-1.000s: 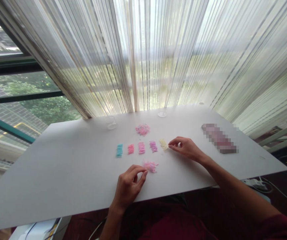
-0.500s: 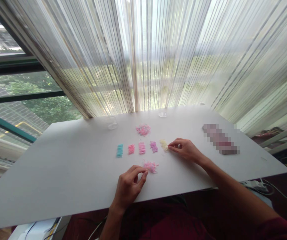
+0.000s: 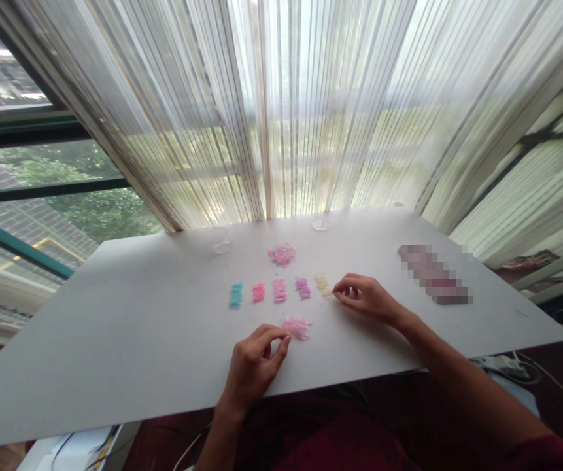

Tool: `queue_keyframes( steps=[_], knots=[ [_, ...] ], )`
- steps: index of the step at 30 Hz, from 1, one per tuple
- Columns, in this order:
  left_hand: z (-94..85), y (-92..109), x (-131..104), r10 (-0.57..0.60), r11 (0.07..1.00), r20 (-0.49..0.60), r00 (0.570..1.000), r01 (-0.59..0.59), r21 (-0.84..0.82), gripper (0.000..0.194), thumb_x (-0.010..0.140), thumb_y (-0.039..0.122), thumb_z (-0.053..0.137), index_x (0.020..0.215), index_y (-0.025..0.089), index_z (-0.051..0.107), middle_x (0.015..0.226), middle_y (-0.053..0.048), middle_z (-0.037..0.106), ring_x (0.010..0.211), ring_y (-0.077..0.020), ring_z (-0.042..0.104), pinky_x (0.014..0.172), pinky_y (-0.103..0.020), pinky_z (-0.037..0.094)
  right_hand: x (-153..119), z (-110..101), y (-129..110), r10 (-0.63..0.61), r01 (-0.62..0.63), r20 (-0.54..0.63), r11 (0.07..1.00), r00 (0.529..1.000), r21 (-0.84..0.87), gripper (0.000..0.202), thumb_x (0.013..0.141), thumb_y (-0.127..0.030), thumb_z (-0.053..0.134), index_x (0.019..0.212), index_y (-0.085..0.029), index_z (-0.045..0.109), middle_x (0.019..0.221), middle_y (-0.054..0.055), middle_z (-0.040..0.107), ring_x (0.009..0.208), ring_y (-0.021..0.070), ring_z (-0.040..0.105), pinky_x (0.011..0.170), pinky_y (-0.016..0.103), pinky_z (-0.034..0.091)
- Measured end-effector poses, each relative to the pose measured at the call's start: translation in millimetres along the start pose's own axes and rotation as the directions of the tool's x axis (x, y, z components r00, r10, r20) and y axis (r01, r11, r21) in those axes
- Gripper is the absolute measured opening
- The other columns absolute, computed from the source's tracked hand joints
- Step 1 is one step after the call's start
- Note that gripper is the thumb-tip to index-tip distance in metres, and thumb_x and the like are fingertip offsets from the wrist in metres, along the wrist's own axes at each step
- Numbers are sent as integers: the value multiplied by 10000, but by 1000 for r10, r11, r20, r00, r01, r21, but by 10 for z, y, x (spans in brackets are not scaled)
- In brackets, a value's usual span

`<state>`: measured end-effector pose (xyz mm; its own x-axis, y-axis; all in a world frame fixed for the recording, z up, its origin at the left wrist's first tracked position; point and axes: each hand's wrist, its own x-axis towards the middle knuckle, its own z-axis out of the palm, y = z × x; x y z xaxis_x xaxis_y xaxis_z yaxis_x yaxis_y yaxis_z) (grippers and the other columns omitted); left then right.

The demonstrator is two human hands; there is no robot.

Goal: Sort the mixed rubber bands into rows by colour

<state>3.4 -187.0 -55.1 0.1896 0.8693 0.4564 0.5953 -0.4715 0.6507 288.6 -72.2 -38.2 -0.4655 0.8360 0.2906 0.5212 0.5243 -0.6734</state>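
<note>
Five small columns of short thin pieces lie in a row on the white table: teal pieces (image 3: 236, 296), coral pink pieces (image 3: 258, 292), pink pieces (image 3: 280, 291), purple pieces (image 3: 303, 288) and cream pieces (image 3: 322, 284). My right hand (image 3: 367, 297) is beside the lower right of the cream column, thumb and fingertips pinched together. Whatever it may hold is too small to make out. Nearer me lies a loose mixed pile (image 3: 298, 326), mostly pink. At its left edge my left hand (image 3: 256, 360) has thumb and forefinger pinched; anything between them is hidden.
Behind the row sits another mixed pile (image 3: 282, 254). A clear cup (image 3: 221, 242) stands at the far left edge, and a clear round lid or dish (image 3: 321, 225) is at the back. A blurred-out flat object (image 3: 435, 275) lies on the right. Striped curtains (image 3: 291, 118) hang behind the table (image 3: 129, 327).
My right hand has drawn slightly right, away from the cream column, its fingers curling a little more. My left hand stays by the near pile. The view has shifted slightly.
</note>
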Motion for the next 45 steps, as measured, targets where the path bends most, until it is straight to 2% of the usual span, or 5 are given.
queue_keyframes(
  steps=[4, 28, 34, 39, 45],
  knots=[
    [2, -12, -8, -4, 1000, 0, 1000, 4, -5, 140, 976, 259, 590, 938, 193, 708, 898, -39, 723, 572, -86, 575, 555, -199, 493, -22, 45, -16, -36, 35, 89, 999, 995, 14, 156, 888, -269, 633, 875, -192, 768, 819, 36, 666, 665, 129, 603, 633, 250, 512],
    [1, -9, -5, -7, 1000, 10, 1000, 7, -12, 111, 971, 238, 604, 939, 201, 703, 901, -28, 714, 582, -87, 558, 571, -203, 488, -41, 106, 20, -34, 35, 54, 999, 998, -17, 174, 908, -245, 603, 919, -198, 771, 840, 40, 678, 686, 144, 615, 678, 270, 517],
    [15, -27, 6, -36, 996, -88, 995, 43, 76, 129, 958, 251, 613, 1041, 214, 704, 967, -36, 689, 605, -100, 549, 623, -228, 517, -134, 73, -119, -58, 60, 44, 998, 997, -35, 144, 891, -195, 594, 899, -206, 737, 812, 30, 656, 699, 146, 602, 654, 256, 500],
    [18, -30, 31, -67, 982, -82, 994, 81, 173, 199, 929, 250, 614, 1108, 232, 700, 1030, -47, 664, 733, -146, 624, 696, -266, 564, -292, 246, -386, -71, 71, 21, 997, 997, -11, 135, 925, -205, 588, 938, -207, 722, 817, 27, 648, 712, 142, 610, 701, 265, 515],
    [33, -41, 32, -106, 971, -49, 993, 114, 212, 234, 932, 278, 602, 1149, 233, 680, 1083, -60, 661, 837, -183, 661, 770, -312, 581, -362, 562, -586, 1, 4, -93, 999, 996, 44, 135, 923, -222, 632, 1032, -208, 710, 848, 32, 653, 770, 159, 633, 759, 286, 545]
  ],
)
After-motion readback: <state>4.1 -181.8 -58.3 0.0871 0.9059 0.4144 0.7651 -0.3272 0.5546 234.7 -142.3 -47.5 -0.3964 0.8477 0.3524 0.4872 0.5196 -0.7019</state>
